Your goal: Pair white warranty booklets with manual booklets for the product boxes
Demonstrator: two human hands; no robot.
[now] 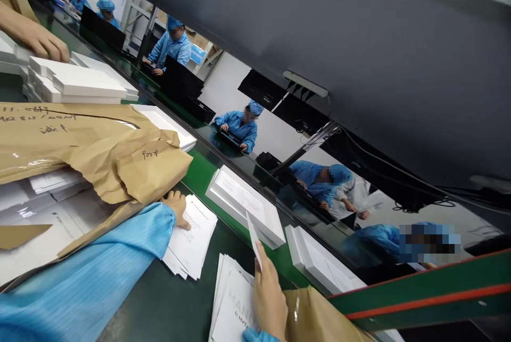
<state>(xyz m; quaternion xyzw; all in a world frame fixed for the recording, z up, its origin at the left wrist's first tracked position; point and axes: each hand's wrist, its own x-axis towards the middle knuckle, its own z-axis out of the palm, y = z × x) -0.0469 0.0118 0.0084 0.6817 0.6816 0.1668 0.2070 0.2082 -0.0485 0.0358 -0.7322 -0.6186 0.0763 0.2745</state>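
My right hand (270, 294) pinches a thin white leaflet (254, 241), seen nearly edge-on above an open white box (249, 206). Under that hand's wrist lies a stack of white manuals (232, 299). My left hand (178, 209), in a blue sleeve, rests on the near-left edge of a fanned stack of warranty leaflets (195, 238). Its thumb is spread over the top sheet, and its other fingers are partly hidden. Beside my left forearm, a torn brown paper package (155, 163) with handwriting holds more white printed papers (59, 214).
A co-worker's hand (43, 38) touches stacked white boxes (80, 83) at the upper left. More white boxes (319, 262) stand along the green conveyor belt (203, 166). Brown paper (319, 315) and a green rail (423, 288) are at the lower right. Several blue-clad people sit across the line.
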